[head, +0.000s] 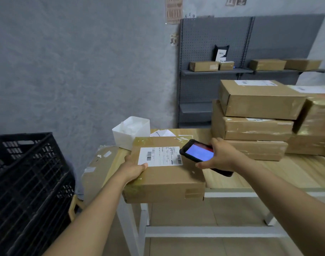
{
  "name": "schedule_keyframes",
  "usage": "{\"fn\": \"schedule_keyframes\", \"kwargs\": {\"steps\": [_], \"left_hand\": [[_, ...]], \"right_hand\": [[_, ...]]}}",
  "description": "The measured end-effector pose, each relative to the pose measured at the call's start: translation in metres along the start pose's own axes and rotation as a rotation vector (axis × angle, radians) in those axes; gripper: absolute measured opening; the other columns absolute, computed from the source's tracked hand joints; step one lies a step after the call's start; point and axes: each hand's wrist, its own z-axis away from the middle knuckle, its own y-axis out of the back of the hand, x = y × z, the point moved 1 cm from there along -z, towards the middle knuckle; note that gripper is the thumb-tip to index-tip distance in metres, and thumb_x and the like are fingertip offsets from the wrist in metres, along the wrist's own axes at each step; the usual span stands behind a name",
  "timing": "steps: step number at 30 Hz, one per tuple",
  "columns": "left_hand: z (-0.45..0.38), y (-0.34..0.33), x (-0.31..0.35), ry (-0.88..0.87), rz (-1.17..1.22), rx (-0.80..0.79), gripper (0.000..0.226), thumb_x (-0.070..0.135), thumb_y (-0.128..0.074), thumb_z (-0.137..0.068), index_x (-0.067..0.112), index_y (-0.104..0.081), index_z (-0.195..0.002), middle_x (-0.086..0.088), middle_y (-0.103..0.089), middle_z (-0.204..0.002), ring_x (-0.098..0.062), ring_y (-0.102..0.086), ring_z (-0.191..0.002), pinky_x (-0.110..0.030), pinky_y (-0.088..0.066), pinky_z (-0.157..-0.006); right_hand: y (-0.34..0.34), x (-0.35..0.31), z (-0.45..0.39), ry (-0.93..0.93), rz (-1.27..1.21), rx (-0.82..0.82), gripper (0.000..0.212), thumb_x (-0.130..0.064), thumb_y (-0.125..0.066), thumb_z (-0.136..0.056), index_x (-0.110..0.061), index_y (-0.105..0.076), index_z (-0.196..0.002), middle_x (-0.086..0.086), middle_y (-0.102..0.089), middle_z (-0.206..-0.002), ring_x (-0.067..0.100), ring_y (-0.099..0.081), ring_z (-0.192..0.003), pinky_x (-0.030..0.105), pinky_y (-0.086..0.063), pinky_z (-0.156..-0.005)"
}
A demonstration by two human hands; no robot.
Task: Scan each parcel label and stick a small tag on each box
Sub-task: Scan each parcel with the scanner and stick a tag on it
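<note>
A flat brown parcel (169,180) lies at the left front corner of the wooden table (291,172), overhanging its edge. A white shipping label (160,156) with barcodes is on the parcel's top. My left hand (135,168) grips the parcel's left side, thumb on the label's near corner. My right hand (219,155) holds a black handheld scanner (199,152), its lit blue screen facing up, tilted just above the label's right end.
Stacked brown parcels (255,115) fill the table's right back. A white plastic bin (132,131) stands behind the held parcel. A black crate (27,187) sits at left, flattened cardboard (97,169) beside it. Grey pegboard shelves (217,71) carry more boxes.
</note>
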Motion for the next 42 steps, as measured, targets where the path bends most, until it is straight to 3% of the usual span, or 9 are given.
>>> {"fn": "schedule_keyframes", "kwargs": {"steps": [6,13,16,20,24,36,42], "left_hand": [[0.010,0.001,0.005,-0.068,0.001,-0.011,0.077,0.039,-0.059,-0.091,0.014,-0.015,-0.149,-0.005,-0.038,-0.148,-0.028,-0.044,-0.129,-0.031,-0.035,-0.089],[0.013,0.004,0.006,-0.105,0.034,-0.030,0.077,0.038,-0.060,-0.091,0.014,-0.015,-0.149,-0.006,-0.036,-0.150,-0.029,-0.043,-0.130,-0.036,-0.036,-0.101],[0.013,0.005,0.005,-0.116,0.024,-0.039,0.074,0.038,-0.058,-0.092,0.015,-0.017,-0.148,-0.005,-0.034,-0.150,-0.029,-0.043,-0.129,-0.036,-0.036,-0.100],[0.013,0.005,0.004,-0.128,0.019,-0.037,0.074,0.039,-0.059,-0.091,0.014,-0.019,-0.147,-0.005,-0.036,-0.148,-0.029,-0.044,-0.129,-0.037,-0.037,-0.101],[0.013,0.005,0.005,-0.143,-0.001,-0.038,0.070,0.040,-0.056,-0.092,0.015,-0.020,-0.147,-0.005,-0.034,-0.149,-0.029,-0.043,-0.130,-0.039,-0.037,-0.103],[0.012,0.004,0.001,-0.107,-0.006,-0.031,0.072,0.043,-0.057,-0.091,0.012,-0.020,-0.144,-0.008,-0.047,-0.140,-0.029,-0.049,-0.123,-0.033,-0.039,-0.086],[0.012,0.004,0.004,-0.153,-0.047,-0.030,0.067,0.042,-0.055,-0.093,0.013,-0.023,-0.145,-0.006,-0.036,-0.147,-0.029,-0.045,-0.127,-0.037,-0.039,-0.097]], "right_hand": [[0.005,-0.021,0.023,-0.004,0.256,-0.050,0.078,-0.066,-0.077,-0.051,-0.022,-0.042,-0.105,-0.006,-0.039,-0.092,0.014,-0.045,-0.083,0.027,-0.039,-0.062],[0.020,-0.027,0.046,-0.032,0.444,-0.053,0.074,-0.068,-0.077,-0.051,-0.023,-0.039,-0.096,-0.006,-0.041,-0.089,0.015,-0.046,-0.079,0.028,-0.038,-0.057],[0.026,-0.029,0.051,-0.033,0.486,-0.042,0.080,-0.068,-0.077,-0.051,-0.021,-0.046,-0.107,-0.005,-0.046,-0.096,0.017,-0.047,-0.082,0.029,-0.041,-0.060],[0.032,-0.033,0.055,-0.037,0.515,-0.027,0.087,-0.068,-0.076,-0.053,-0.021,-0.045,-0.118,-0.002,-0.049,-0.109,0.016,-0.043,-0.086,0.029,-0.039,-0.061],[0.036,-0.033,0.057,-0.045,0.512,-0.026,0.089,-0.069,-0.076,-0.052,-0.022,-0.045,-0.120,-0.003,-0.049,-0.108,0.016,-0.044,-0.089,0.029,-0.039,-0.062],[0.040,-0.026,0.060,-0.065,0.517,-0.046,0.089,-0.073,-0.074,-0.048,-0.023,-0.046,-0.117,-0.006,-0.045,-0.097,0.014,-0.048,-0.086,0.026,-0.042,-0.059],[0.043,-0.029,0.065,-0.074,0.538,-0.046,0.090,-0.074,-0.072,-0.048,-0.023,-0.046,-0.117,-0.006,-0.045,-0.098,0.014,-0.047,-0.085,0.026,-0.043,-0.059]]}}
